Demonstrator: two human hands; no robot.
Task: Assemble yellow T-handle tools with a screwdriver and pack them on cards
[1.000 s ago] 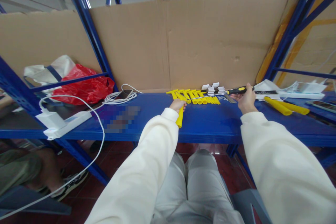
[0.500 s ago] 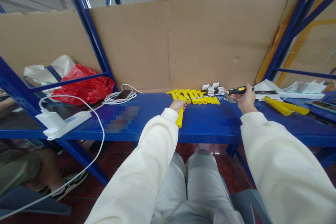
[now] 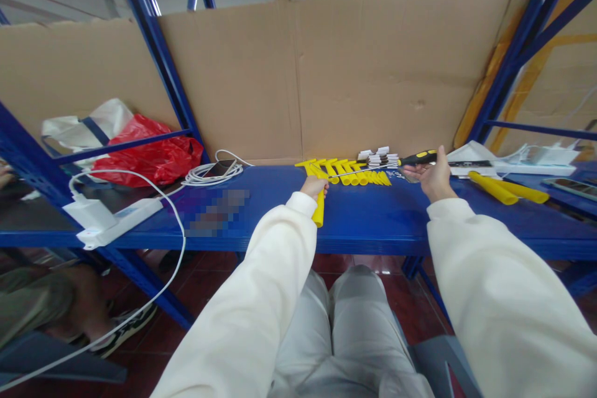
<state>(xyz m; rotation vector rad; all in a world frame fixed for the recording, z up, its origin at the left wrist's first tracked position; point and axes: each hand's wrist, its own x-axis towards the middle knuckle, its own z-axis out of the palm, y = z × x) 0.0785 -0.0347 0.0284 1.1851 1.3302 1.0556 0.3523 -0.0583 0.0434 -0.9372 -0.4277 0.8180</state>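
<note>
My left hand (image 3: 314, 186) is closed around a yellow T-shaped plastic piece with a round handle (image 3: 319, 211), held upright near the shelf's front edge. In my right hand (image 3: 433, 179) is a long screwdriver (image 3: 418, 158) with a black and yellow grip. Its thin shaft runs leftward to the yellow piece at my left hand; the exact contact at the tip is too small to tell. Behind my hands lies a row of similar yellow T-shaped pieces (image 3: 346, 169). Several flat yellow pieces (image 3: 379, 178) and a stack of small white and black parts (image 3: 381, 157) lie beside it.
Two yellow tubular handles (image 3: 506, 189) lie right of my right hand, near a phone (image 3: 571, 186). On the left are a white power strip (image 3: 120, 222), a coiled cable (image 3: 212, 175) and a red bag (image 3: 152, 148). Cardboard (image 3: 354, 74) stands behind the blue shelf (image 3: 368, 217).
The screwdriver's grip has shifted slightly left and turned in my right hand, whose fingers have changed position a little. My left hand stays nearly still on the yellow piece.
</note>
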